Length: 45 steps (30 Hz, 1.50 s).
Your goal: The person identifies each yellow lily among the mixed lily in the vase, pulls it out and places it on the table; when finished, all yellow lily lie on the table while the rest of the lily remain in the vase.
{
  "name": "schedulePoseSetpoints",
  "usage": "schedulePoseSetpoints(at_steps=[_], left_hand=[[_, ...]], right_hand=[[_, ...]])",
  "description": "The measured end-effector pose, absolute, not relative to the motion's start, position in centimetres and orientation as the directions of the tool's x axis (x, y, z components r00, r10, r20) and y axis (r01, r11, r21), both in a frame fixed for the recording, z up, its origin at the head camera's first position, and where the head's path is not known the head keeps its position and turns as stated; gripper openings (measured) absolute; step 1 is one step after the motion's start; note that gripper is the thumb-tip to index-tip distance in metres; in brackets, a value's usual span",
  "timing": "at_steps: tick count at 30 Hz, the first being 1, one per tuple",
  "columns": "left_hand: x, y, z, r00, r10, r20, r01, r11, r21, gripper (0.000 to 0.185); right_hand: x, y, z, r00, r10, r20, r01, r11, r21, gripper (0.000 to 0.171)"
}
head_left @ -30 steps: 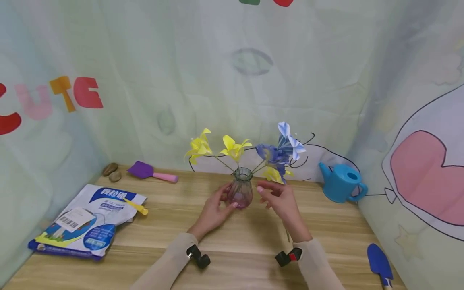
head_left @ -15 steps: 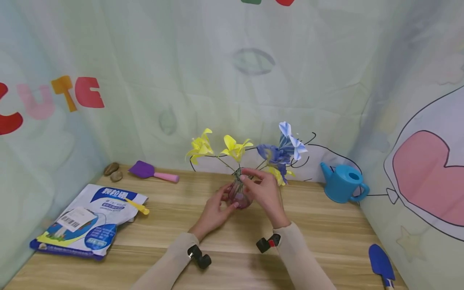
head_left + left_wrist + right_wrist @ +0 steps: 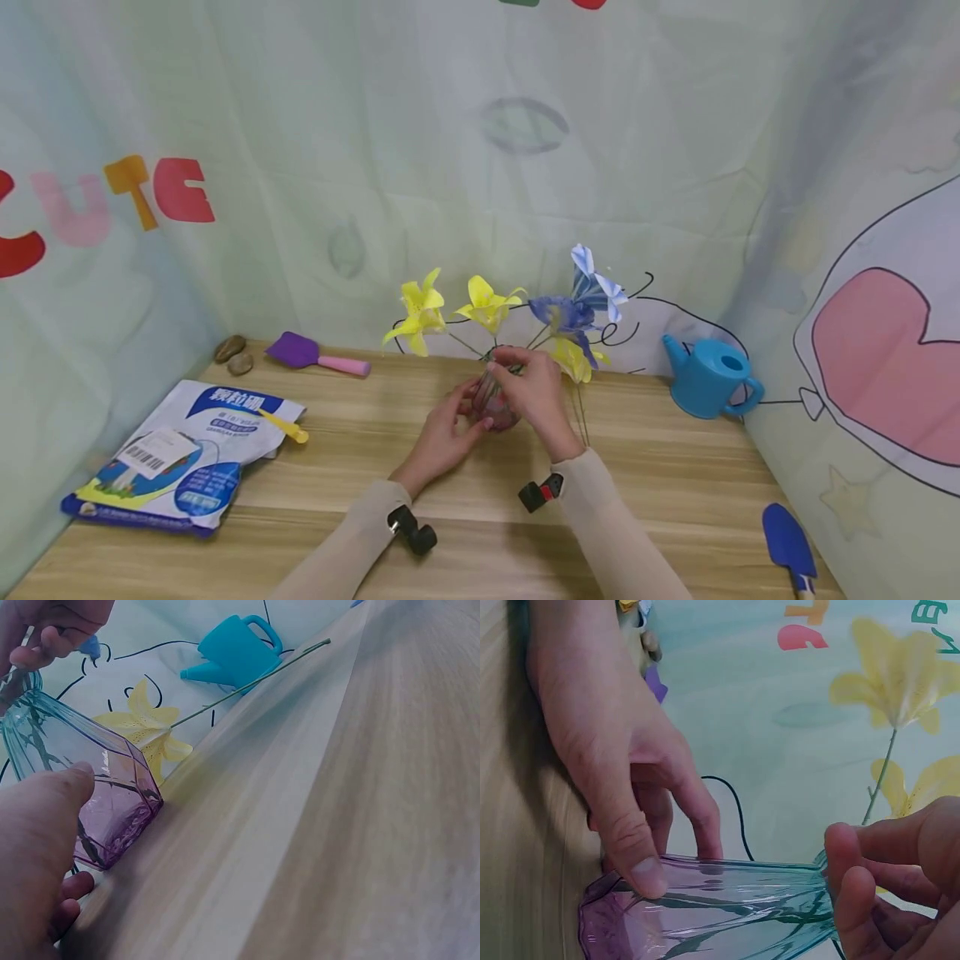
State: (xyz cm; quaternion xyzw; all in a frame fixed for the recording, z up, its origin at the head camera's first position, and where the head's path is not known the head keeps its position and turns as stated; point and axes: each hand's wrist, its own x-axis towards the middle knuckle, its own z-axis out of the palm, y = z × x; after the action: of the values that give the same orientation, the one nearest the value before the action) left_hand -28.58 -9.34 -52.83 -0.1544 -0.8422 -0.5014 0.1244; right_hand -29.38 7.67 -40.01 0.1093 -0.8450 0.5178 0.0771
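In the head view a glass vase (image 3: 497, 413), purple at the base and greenish at the neck, stands between my hands. My left hand (image 3: 444, 437) holds its lower body, thumb in front. My right hand (image 3: 536, 396) has its fingers bent at the vase's neck; in the right wrist view its fingertips (image 3: 841, 844) are right at the rim, and what exactly they grip there I cannot tell. Two yellow lilies (image 3: 487, 305), a dark blue flower (image 3: 561, 315) and a light blue flower (image 3: 592, 287) fan out above the vase. Leafy stems (image 3: 705, 901) show through the glass.
Another yellow lily (image 3: 142, 726) lies beside the vase, its stem on the table. A blue watering can (image 3: 707, 379) stands at right, a blue trowel (image 3: 787, 537) nearer. At left are a white-blue bag (image 3: 187, 458), a yellow tool (image 3: 285, 427), a purple shovel (image 3: 296, 351) and stones (image 3: 239, 364).
My right hand has moved left from beside the vase to its neck. The leftmost yellow lily has turned, and the blue flowers have shifted slightly left. My left hand stays on the vase.
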Motion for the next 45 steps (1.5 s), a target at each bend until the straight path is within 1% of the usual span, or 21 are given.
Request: schedulePoseSetpoints(at_steps=[4,8,14,21,23,30,36,42,45], left_hand=[[-28.5,-9.3,-52.8,-0.926,0.126,0.355,0.372,0.450,0.812,0.070],[-28.6,-9.2,-52.8,-0.925,0.127,0.359,0.377,0.446,0.812,0.069],[-28.6,-9.1,-52.7,-0.926,0.131,0.353,0.374,0.436,0.819,0.070],[-28.5,-9.0,-52.6,-0.939,0.129,0.320,0.342,0.455,0.822,0.072],[-28.5,-9.0,-52.6,-0.938,0.130,0.322,0.345,0.456,0.821,0.072],[-28.7,-8.8,-52.7,-0.935,0.132,0.329,0.351,0.466,0.812,0.072],[-28.7,-8.8,-52.7,-0.933,0.134,0.334,0.357,0.464,0.811,0.073],[-28.7,-9.0,-52.7,-0.935,0.136,0.328,0.354,0.458,0.816,0.074],[-28.8,-9.3,-53.0,-0.937,0.127,0.325,0.346,0.475,0.809,0.073]], right_hand=[[-29.5,7.5,-40.1,-0.959,-0.078,0.271,-0.276,0.454,-0.847,0.016],[-29.4,7.4,-40.0,-0.956,-0.054,0.289,-0.285,0.411,-0.866,0.014],[-29.4,7.3,-39.4,-0.959,0.027,0.282,-0.264,0.274,-0.925,0.014],[-29.0,7.7,-38.2,-0.922,0.132,0.365,-0.359,0.067,-0.931,0.018],[-28.7,8.0,-37.8,-0.920,0.147,0.363,-0.363,0.026,-0.931,0.021],[-27.2,9.6,-36.7,-0.929,0.188,0.320,-0.331,-0.028,-0.943,0.027],[-25.7,12.4,-36.1,-0.932,0.242,0.268,-0.287,-0.045,-0.957,0.030],[-24.6,15.7,-36.1,-0.891,0.364,0.272,-0.300,-0.023,-0.954,0.028],[-24.5,17.3,-36.5,-0.881,0.412,0.234,-0.259,-0.006,-0.966,0.030]])
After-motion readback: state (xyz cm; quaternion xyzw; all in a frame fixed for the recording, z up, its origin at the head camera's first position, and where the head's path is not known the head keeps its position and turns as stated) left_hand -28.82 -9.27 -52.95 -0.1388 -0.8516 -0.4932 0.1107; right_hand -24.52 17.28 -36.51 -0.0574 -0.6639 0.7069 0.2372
